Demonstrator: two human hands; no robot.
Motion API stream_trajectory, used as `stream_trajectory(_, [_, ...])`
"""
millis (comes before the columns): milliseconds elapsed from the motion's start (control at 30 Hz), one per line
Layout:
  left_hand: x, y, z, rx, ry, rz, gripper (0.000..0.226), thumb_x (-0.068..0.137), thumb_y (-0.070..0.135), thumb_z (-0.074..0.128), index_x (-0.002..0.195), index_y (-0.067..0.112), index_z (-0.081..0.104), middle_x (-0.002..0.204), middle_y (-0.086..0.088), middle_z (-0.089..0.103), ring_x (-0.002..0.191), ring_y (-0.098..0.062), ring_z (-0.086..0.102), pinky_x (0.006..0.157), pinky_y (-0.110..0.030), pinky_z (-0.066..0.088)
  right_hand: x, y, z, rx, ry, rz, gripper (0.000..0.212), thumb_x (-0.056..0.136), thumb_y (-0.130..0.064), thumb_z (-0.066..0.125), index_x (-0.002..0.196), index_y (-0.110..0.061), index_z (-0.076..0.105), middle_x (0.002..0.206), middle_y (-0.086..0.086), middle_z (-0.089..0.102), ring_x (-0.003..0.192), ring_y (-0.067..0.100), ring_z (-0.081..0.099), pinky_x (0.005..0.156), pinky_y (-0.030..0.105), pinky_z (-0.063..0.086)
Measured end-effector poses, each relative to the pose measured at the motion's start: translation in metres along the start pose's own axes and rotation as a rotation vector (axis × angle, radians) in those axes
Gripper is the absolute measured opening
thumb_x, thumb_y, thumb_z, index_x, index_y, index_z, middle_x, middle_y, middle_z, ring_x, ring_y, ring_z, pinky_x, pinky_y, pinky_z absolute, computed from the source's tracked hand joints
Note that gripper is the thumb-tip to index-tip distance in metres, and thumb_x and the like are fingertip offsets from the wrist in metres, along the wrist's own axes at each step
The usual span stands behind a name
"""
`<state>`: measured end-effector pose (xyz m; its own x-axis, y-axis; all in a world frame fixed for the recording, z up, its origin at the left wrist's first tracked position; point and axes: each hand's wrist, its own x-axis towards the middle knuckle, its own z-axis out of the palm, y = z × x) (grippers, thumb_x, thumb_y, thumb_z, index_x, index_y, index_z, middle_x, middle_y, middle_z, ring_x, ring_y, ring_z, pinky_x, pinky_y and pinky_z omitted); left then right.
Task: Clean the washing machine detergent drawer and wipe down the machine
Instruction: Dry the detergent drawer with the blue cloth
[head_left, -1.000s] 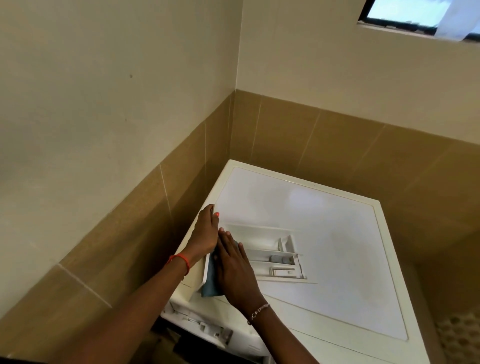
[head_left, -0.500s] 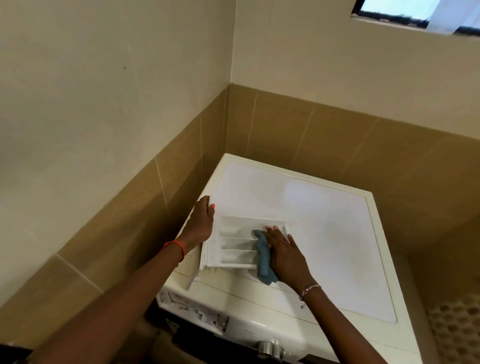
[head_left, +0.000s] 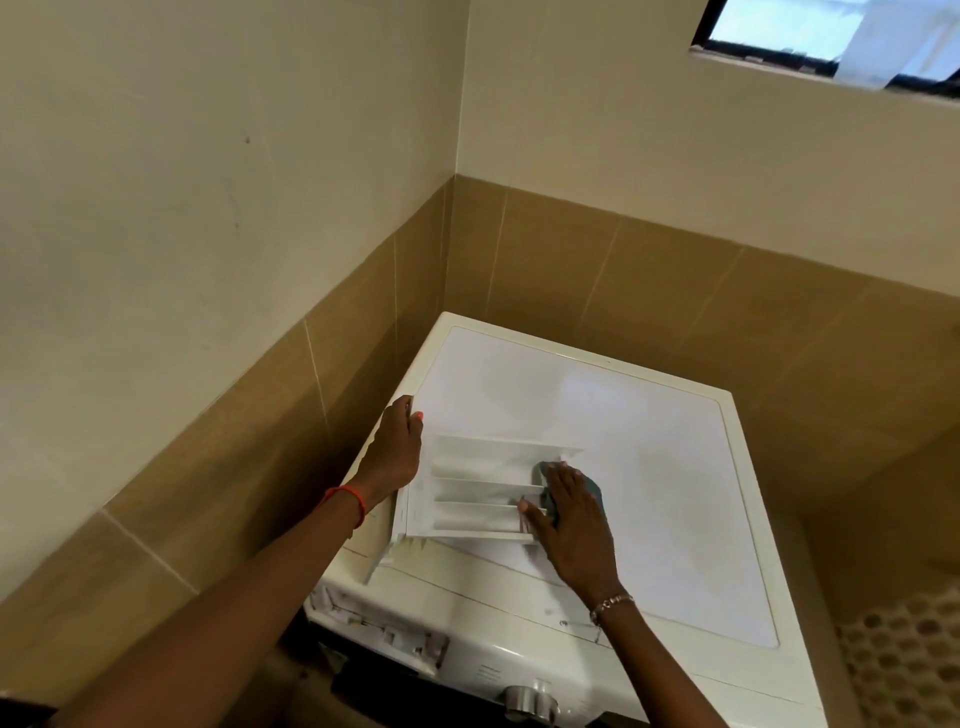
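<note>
Wiping stage: judged from the blue cloth inside the drawer, the drawer clean is under way and the machine wipe-down is not yet done.
Machine front: below both wrists, the control knob (head_left: 529, 702) and the open drawer slot (head_left: 384, 636) show that the drawer is out of its housing.
Right hand: right hand (head_left: 574, 525) lies flat, fingers together, pressing the blue cloth (head_left: 592, 488) down at the drawer's right end; the cloth peeks out past the fingertips and along the hand's far edge.
Detergent drawer: detergent drawer (head_left: 478, 493) lies on the machine top between the two hands, its ribbed compartments facing up, which gives the cloth open access to the channels.
Left hand: left hand (head_left: 397, 452) is curled around the drawer's left end, thumb over the top edge, apparently bracing it so the wiping pressure does not slide it.
Machine top: washing machine top (head_left: 649, 467) stretches beyond and to the right of the hands and serves as the work surface, probably because it is flat and close.
Beyond the hands: tiled wall (head_left: 623, 270) and a window (head_left: 831, 36) high above the right hand.
</note>
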<state>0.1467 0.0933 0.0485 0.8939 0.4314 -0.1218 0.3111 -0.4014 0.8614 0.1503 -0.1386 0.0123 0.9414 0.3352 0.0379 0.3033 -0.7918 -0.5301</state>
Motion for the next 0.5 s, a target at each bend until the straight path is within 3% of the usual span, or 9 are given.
stream_trajectory(67, [0.001,-0.001,-0.002,0.016,-0.008,0.007,0.044,0.101,0.023,0.029,0.144,0.010,0.026,0.146,-0.010,0.036,0.133,-0.025,0.037,0.105,-0.034,0.034,0.007,0.006,0.002,-0.047,0.005,0.008,0.109,0.067,-0.085,-0.006,0.144,-0.019,0.032,0.152,-0.002,0.027,0.143,0.015,0.017,0.117,0.030,0.016])
stream_trajectory(100, [0.001,0.000,-0.002,0.031,-0.011,0.009,0.045,0.101,0.023,0.029,0.145,0.010,0.025,0.149,-0.009,0.032,0.136,-0.025,0.034,0.107,-0.034,0.032,0.009,0.010,0.002,-0.020,0.014,0.016,0.101,0.073,-0.082,-0.004,0.144,-0.019,0.032,0.152,-0.002,0.028,0.143,0.014,0.018,0.116,0.027,0.015])
stream_trajectory(200, [0.001,0.000,-0.002,0.086,-0.015,0.016,0.047,0.102,0.023,0.027,0.147,0.011,0.021,0.153,-0.007,0.024,0.140,-0.025,0.027,0.111,-0.036,0.028,0.003,0.021,0.002,0.083,0.057,0.104,0.055,0.097,-0.045,0.031,0.144,-0.017,0.033,0.146,-0.002,0.037,0.138,0.016,0.031,0.112,0.029,0.028])
stream_trajectory(267, [0.001,-0.001,-0.002,0.106,-0.008,0.027,0.047,0.102,0.024,0.026,0.147,0.012,0.021,0.154,-0.007,0.024,0.140,-0.025,0.028,0.110,-0.035,0.028,0.005,0.031,-0.005,0.207,0.079,0.265,0.041,0.095,-0.037,0.037,0.125,-0.014,0.053,0.118,0.004,0.058,0.112,0.023,0.053,0.091,0.034,0.045])
stream_trajectory(333, [0.001,-0.001,0.000,0.091,0.004,0.027,0.047,0.102,0.023,0.027,0.147,0.012,0.021,0.153,-0.007,0.025,0.139,-0.025,0.028,0.110,-0.034,0.028,0.007,0.034,-0.018,0.387,0.104,0.391,0.033,0.096,-0.027,0.037,0.097,-0.006,0.061,0.081,0.009,0.061,0.077,0.026,0.057,0.066,0.033,0.047])
stream_trajectory(367, [0.001,0.000,0.000,0.078,0.009,0.024,0.046,0.102,0.022,0.027,0.147,0.012,0.022,0.153,-0.008,0.026,0.139,-0.025,0.028,0.110,-0.033,0.028,0.008,0.036,-0.024,0.479,0.098,0.452,0.031,0.097,-0.018,0.038,0.093,0.002,0.062,0.074,0.012,0.059,0.068,0.026,0.054,0.059,0.031,0.046])
stream_trajectory(433, [0.004,0.002,-0.002,0.052,0.004,0.023,0.046,0.102,0.021,0.028,0.146,0.011,0.024,0.152,-0.009,0.028,0.140,-0.025,0.027,0.111,-0.032,0.025,0.006,0.041,-0.028,0.728,0.041,0.569,0.028,0.097,-0.009,0.041,0.093,0.011,0.061,0.078,0.021,0.060,0.067,0.029,0.056,0.055,0.030,0.052])
stream_trajectory(500, [0.008,0.003,-0.008,0.026,-0.037,0.033,0.046,0.102,0.022,0.028,0.146,0.011,0.025,0.152,-0.009,0.028,0.140,-0.024,0.027,0.112,-0.031,0.023,-0.005,0.040,-0.026,0.919,-0.039,0.667,0.030,0.096,-0.010,0.044,0.093,0.015,0.061,0.083,0.029,0.062,0.071,0.037,0.058,0.064,0.042,0.056])
